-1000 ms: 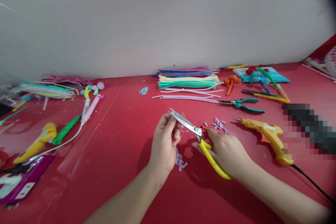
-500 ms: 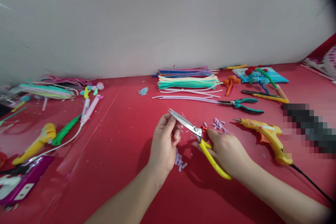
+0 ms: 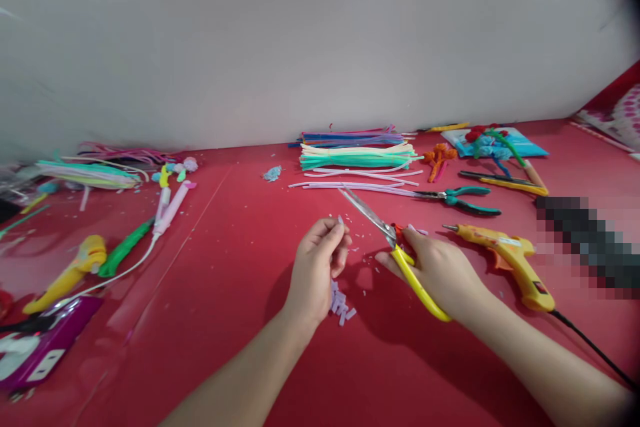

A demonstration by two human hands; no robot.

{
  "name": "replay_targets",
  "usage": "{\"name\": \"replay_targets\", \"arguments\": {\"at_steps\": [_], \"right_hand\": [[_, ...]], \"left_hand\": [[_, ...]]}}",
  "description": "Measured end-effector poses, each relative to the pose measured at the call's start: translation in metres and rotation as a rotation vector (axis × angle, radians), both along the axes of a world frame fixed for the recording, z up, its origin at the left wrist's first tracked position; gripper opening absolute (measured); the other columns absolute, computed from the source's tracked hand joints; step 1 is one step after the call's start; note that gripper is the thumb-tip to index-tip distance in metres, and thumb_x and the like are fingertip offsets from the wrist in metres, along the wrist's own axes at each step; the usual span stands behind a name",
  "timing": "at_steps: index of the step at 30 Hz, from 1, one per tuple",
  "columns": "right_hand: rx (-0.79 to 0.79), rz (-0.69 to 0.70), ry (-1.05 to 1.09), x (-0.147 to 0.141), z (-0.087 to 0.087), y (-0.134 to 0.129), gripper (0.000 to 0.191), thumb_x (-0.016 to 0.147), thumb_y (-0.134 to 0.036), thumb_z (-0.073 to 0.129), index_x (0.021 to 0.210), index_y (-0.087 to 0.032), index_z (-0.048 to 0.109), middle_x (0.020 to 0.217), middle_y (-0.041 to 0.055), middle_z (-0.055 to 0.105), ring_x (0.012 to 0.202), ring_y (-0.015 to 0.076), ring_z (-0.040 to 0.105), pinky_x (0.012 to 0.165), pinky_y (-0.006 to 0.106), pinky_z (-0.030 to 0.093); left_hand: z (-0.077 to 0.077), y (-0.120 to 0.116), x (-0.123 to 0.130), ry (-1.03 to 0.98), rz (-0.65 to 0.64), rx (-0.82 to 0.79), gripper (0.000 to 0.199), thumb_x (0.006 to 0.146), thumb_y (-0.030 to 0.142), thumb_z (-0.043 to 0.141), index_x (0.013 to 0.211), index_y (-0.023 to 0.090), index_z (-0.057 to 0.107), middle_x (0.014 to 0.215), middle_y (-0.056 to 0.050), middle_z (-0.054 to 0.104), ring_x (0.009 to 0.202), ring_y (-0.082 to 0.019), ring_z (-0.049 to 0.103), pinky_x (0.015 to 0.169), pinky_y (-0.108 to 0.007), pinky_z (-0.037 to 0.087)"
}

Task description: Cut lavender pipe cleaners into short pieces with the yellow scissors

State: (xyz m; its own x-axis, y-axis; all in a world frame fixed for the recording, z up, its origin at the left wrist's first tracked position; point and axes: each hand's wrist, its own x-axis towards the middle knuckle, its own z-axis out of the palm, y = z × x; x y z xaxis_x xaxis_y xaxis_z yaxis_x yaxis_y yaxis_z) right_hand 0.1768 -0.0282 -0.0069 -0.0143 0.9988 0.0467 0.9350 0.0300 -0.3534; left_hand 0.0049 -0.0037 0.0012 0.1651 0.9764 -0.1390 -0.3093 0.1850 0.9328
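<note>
Between the thumb and forefinger of my left hand [image 3: 316, 267] is a small piece of lilac pipe cleaner [image 3: 341, 219], its tip poking up. My right hand [image 3: 440, 270] is closed round yellow-handled scissors [image 3: 407, 263], whose blades point up and to the left, apart from the piece. Beside my left wrist lies a small heap of cut lilac pieces [image 3: 341, 305]. More lilac pieces [image 3: 417, 230] show just past my right hand, which partly covers them. Tiny lilac trimmings are scattered on the red table [image 3: 220, 320] around both hands.
Bundled pipe cleaners [image 3: 355, 158] lie along the back. Green-handled pliers [image 3: 465, 199] and a yellow glue gun [image 3: 505, 257] are on the right. At left are a pink glue gun [image 3: 175, 207], a yellow glue gun [image 3: 70, 273] and a purple power strip [image 3: 60, 340].
The scissors have moved right and away from my left hand; their blades were at its fingertips before. The lilac piece now shows above my left fingertips. My left hand has barely moved.
</note>
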Motion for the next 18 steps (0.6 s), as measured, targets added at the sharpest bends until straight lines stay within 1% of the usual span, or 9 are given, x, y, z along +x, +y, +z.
{"name": "replay_targets", "arguments": {"at_steps": [3,6,9,11,12,14,16,18], "right_hand": [[-0.054,0.029,0.294,-0.001,0.003,0.002,0.024,0.072,-0.044,0.041,0.068,-0.02,0.045,0.057,-0.0011,0.051,0.051,0.0111,0.047,0.046,0.021,0.028],[-0.109,0.065,0.599,-0.004,0.009,0.0,0.021,0.073,-0.039,0.042,0.073,-0.019,0.049,0.058,-0.0033,0.049,0.053,0.0091,0.044,0.049,0.019,0.033],[-0.163,0.042,0.733,-0.007,0.014,-0.004,0.019,0.072,-0.037,0.044,0.068,-0.018,0.049,0.05,-0.0057,0.042,0.047,0.0071,0.039,0.046,0.018,0.032],[-0.178,0.034,0.766,-0.008,0.016,-0.006,0.017,0.072,-0.034,0.045,0.066,-0.018,0.048,0.047,-0.0066,0.04,0.044,0.0063,0.038,0.044,0.018,0.031],[-0.178,0.031,0.771,-0.008,0.016,-0.006,0.016,0.071,-0.033,0.046,0.066,-0.018,0.048,0.047,-0.0069,0.039,0.043,0.0059,0.037,0.044,0.018,0.031],[-0.172,0.028,0.77,-0.009,0.017,-0.007,0.014,0.07,-0.031,0.046,0.064,-0.018,0.047,0.047,-0.0071,0.039,0.042,0.0052,0.037,0.044,0.017,0.031],[-0.169,0.041,0.768,-0.009,0.018,-0.008,0.014,0.071,-0.03,0.045,0.063,-0.018,0.046,0.049,-0.0067,0.04,0.043,0.0049,0.037,0.044,0.017,0.031],[-0.168,0.077,0.782,-0.009,0.018,-0.008,0.015,0.072,-0.03,0.043,0.064,-0.018,0.046,0.052,-0.0056,0.043,0.045,0.0053,0.038,0.044,0.016,0.032]], "left_hand": [[0.001,-0.002,0.001,0.182,-0.101,0.023,0.017,0.073,0.033,0.049,0.078,0.017,0.05,0.065,0.002,0.048,0.043,-0.003,0.035,0.039,-0.016,0.023],[0.001,-0.006,0.004,0.396,-0.229,0.133,0.016,0.074,0.032,0.047,0.076,0.017,0.053,0.061,0.002,0.048,0.048,-0.006,0.038,0.046,-0.018,0.031],[0.002,-0.011,0.009,0.56,-0.28,0.273,0.014,0.074,0.028,0.047,0.073,0.018,0.056,0.066,0.0,0.052,0.061,-0.01,0.046,0.058,-0.021,0.036],[0.003,-0.013,0.011,0.601,-0.296,0.324,0.013,0.073,0.026,0.048,0.072,0.018,0.057,0.07,-0.001,0.054,0.066,-0.012,0.048,0.063,-0.023,0.037],[0.004,-0.013,0.012,0.6,-0.303,0.327,0.012,0.072,0.026,0.049,0.07,0.017,0.058,0.071,-0.001,0.054,0.066,-0.012,0.048,0.062,-0.022,0.037],[0.005,-0.012,0.011,0.541,-0.331,0.259,0.013,0.073,0.025,0.049,0.069,0.017,0.058,0.066,0.0,0.053,0.058,-0.009,0.045,0.055,-0.02,0.035],[0.005,-0.01,0.01,0.411,-0.385,0.108,0.017,0.073,0.029,0.048,0.069,0.016,0.058,0.061,0.0,0.051,0.047,-0.006,0.038,0.044,-0.018,0.029],[0.004,-0.008,0.008,0.258,-0.451,-0.059,0.022,0.074,0.033,0.048,0.07,0.014,0.059,0.06,0.0,0.052,0.039,-0.003,0.031,0.036,-0.017,0.02]]}}
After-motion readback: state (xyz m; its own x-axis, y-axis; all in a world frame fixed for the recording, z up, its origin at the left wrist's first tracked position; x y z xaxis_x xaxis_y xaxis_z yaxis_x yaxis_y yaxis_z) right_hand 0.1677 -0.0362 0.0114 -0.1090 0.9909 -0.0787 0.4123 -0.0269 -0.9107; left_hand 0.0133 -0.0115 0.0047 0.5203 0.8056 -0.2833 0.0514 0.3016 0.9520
